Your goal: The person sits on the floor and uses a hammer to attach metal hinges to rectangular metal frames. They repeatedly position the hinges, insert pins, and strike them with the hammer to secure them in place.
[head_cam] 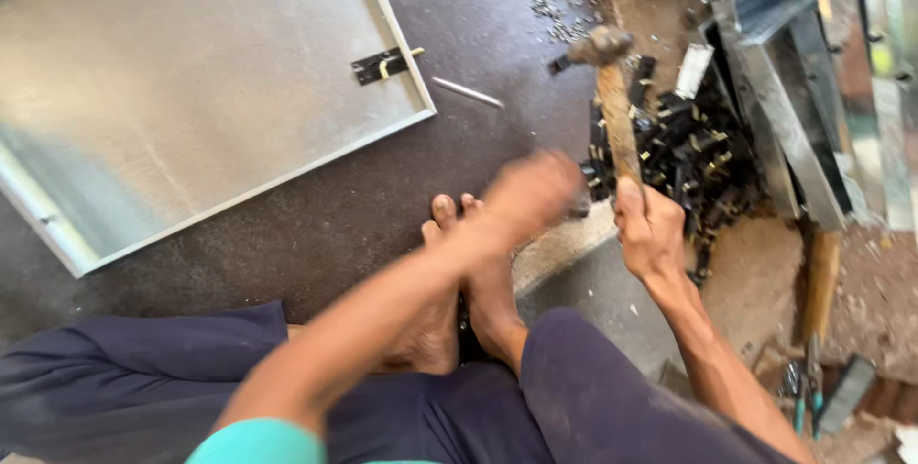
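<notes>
You are gripping the hammer [612,100] with your right hand [648,230], fingers closed around the low end of the wooden handle, and the head is standing high above the pile of black parts [684,153] on the floor. Your left hand [531,194] is reaching forward just beside the handle, and it is so blurred that I cannot tell if its fingers are open or closed (nothing is showing in it). In my judgement, the danger is lying here: the left hand and your bare feet [459,282] are very near the line of the hammer, so a swing that is slipping sideways could be hitting fingers or toes. Because you are holding the handle so far from the head, the head could also be wobbling. Small parts could be jumping out of the pile when struck. The metal panel [191,110] with its black latch [387,64] is lying well apart, to your left.
</notes>
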